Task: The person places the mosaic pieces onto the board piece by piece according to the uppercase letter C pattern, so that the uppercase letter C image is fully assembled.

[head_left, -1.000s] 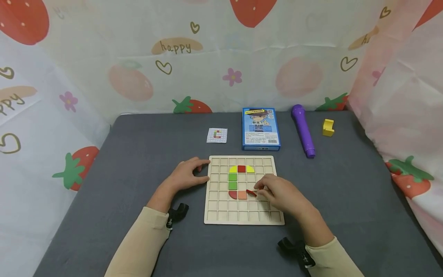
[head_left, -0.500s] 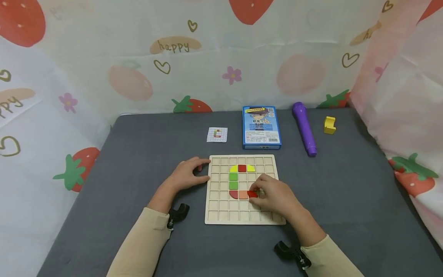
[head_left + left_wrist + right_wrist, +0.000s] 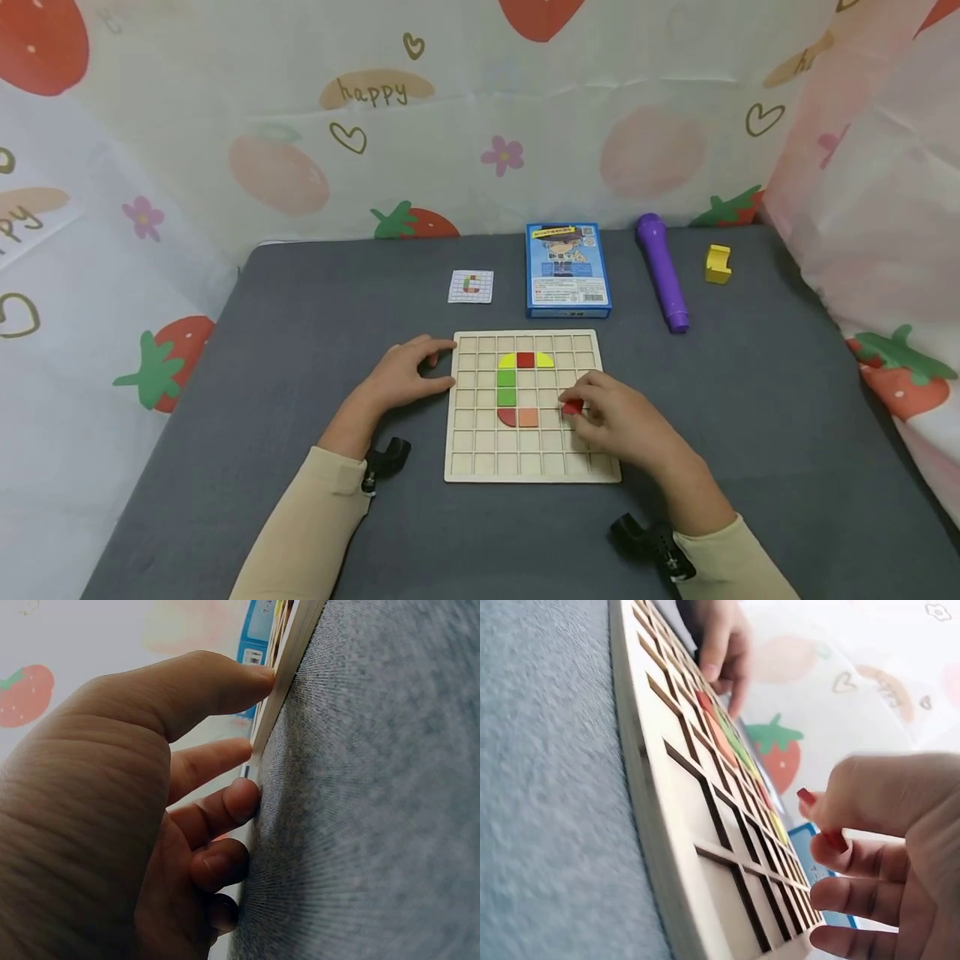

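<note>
Here the right hand (image 3: 622, 425) pinched a small red wooden tile (image 3: 573, 407) just right of the tiled column on the pale wooden grid board (image 3: 525, 467), while the left hand (image 3: 401, 379) pressed relaxed fingers on its left edge.

Right hand (image 3: 618, 421) pinching; left hand (image 3: 405, 377) flat.

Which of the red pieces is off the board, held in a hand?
The small red piece pinched by the right hand, lifted above the board. The red square and dark red quarter-round sit in cells.
</note>
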The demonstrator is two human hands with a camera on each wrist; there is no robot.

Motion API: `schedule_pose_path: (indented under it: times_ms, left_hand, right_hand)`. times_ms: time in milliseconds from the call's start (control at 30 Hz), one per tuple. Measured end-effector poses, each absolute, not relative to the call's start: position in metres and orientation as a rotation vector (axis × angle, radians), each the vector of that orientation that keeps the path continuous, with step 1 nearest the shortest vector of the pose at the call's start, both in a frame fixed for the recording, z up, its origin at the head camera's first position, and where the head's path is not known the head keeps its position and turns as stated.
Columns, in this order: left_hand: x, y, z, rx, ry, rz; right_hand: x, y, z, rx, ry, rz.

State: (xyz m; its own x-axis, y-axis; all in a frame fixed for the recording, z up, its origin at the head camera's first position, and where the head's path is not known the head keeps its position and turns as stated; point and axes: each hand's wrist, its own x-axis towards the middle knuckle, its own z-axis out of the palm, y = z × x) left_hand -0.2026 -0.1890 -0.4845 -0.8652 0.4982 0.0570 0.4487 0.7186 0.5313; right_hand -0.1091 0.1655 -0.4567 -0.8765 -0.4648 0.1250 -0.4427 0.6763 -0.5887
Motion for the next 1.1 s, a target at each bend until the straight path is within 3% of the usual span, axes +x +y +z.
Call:
schedule_pose_path:
  times_ms: [300,567,933,1100]
  left_hand:
    - [-0.203,-0.191,-0.486,0.747,2.838,0.824]
    - [-0.202,-0.191,-0.486,0.75,2.827,0.839]
    - [-0.202,-0.188,-0.482,0.766,2.829,0.829]
    - [-0.202,-0.187,-0.482,0.763,2.83,0.828]
  right_hand:
    - [-0.112,0.169,-0.454,-0.743,2.823,-1.051]
    - [-0.109,0.164,-0.455,-0.566,2.736,-1.207]
    - [-0.107,0.159,-0.455,-0.54,2.739,-1.231]
    - [-0.107,0.156,-0.46,-0.66,2.8,-1.145]
